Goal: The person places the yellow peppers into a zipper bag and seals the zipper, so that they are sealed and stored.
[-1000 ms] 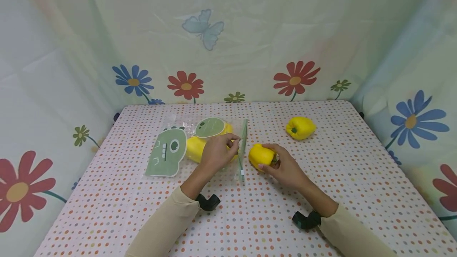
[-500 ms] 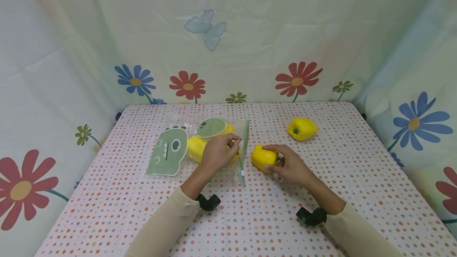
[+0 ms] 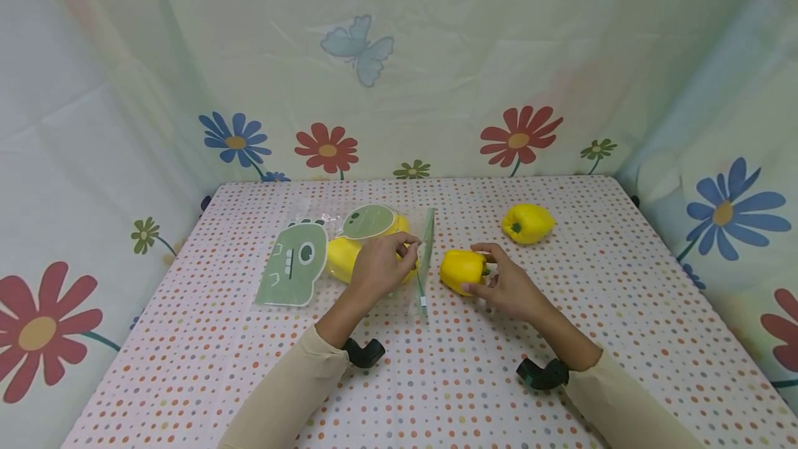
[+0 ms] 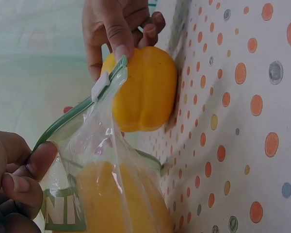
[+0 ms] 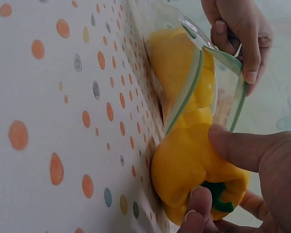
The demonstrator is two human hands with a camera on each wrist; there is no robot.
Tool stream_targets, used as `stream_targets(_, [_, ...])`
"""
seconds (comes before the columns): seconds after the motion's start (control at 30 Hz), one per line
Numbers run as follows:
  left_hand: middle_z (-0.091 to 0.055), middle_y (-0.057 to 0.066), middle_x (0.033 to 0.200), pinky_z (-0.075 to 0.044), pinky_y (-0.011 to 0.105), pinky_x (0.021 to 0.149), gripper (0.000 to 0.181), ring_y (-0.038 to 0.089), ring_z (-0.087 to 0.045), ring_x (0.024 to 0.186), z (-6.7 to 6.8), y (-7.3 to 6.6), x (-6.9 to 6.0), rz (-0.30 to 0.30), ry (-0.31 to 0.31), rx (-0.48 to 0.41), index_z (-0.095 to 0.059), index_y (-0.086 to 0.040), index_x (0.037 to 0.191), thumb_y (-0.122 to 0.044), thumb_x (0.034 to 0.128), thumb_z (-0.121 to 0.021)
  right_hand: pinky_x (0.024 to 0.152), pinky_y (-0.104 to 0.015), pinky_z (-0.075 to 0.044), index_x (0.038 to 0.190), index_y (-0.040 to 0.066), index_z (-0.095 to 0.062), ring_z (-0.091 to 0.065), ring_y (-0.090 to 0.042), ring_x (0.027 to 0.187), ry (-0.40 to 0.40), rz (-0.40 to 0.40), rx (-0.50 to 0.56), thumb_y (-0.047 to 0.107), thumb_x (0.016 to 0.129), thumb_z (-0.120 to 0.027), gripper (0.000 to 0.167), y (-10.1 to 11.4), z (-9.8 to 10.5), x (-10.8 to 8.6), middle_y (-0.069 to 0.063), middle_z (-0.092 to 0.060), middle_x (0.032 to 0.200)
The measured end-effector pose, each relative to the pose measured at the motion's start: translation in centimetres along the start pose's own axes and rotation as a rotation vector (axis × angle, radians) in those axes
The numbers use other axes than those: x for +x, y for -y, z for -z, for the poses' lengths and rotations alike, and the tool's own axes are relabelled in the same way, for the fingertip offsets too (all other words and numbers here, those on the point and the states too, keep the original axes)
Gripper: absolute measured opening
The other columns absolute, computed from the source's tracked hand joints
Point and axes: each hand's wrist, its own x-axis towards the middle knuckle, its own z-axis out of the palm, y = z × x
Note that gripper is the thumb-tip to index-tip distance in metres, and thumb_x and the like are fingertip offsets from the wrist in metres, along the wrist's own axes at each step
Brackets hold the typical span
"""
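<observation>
My left hand (image 3: 382, 267) pinches the green-edged rim of a clear zip bag (image 3: 428, 234) printed with a green dinosaur. The bag lies on its side, mouth toward the right and held apart. Yellow bell peppers (image 3: 339, 260) are inside it, partly hidden by the print and my hand. Just outside the mouth a yellow bell pepper (image 3: 460, 270) lies on the table. My right hand (image 3: 514, 291) holds it at its stem end, thumb (image 5: 242, 148) on its side and fingers near the green stem. A white slider (image 4: 100, 86) sits on the bag's zip.
Another yellow bell pepper (image 3: 526, 224) lies at the back right of the dotted tabletop (image 3: 449, 380). A flower-printed curtain (image 3: 436, 75) stands behind and on both sides. A dark wrist camera mount (image 3: 542, 374) sits on each forearm.
My right hand and the pepper shifted slightly right, away from the bag mouth, then stopped. The right index finger has lifted a little off the pepper. My left hand stays on the bag rim.
</observation>
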Motion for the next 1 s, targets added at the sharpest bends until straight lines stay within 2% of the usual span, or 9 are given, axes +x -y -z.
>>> stream_targets(0.13, [-0.070,-0.007,0.068,-0.029,0.018,0.039,0.023,0.006,-0.037,0.038,-0.05,-0.01,0.06,-0.001,-0.002,0.003,-0.074,-0.013,0.111,-0.022,0.0972,-0.057,0.055,-0.031,-0.050,0.147,0.017,-0.035,-0.052,-0.020,0.062,-0.013,-0.019,0.000,0.031,0.085,-0.076,0.075,-0.33,0.05,0.08,-0.021,-0.042,0.147])
stream_targets(0.47, [-0.070,-0.007,0.069,-0.030,0.018,0.040,0.024,0.007,-0.039,0.039,0.00,-0.02,0.07,0.005,0.007,0.005,-0.074,-0.014,0.111,-0.023,0.0974,-0.057,0.052,-0.027,-0.045,0.143,0.017,-0.044,-0.048,-0.020,0.063,-0.065,0.028,-0.008,0.033,0.082,-0.080,0.072,-0.80,-0.16,0.24,-0.015,-0.051,0.140])
stream_targets(1.0, [-0.070,-0.008,0.067,-0.029,0.018,0.040,0.024,0.007,-0.039,0.039,0.18,0.08,-0.01,-0.001,0.012,0.003,-0.074,-0.013,0.112,-0.023,0.0974,-0.057,0.048,-0.026,-0.044,0.144,0.019,-0.044,-0.048,-0.019,0.056,-0.061,0.083,0.046,0.033,0.083,-0.079,0.072,-0.72,0.08,0.34,-0.014,-0.049,0.142])
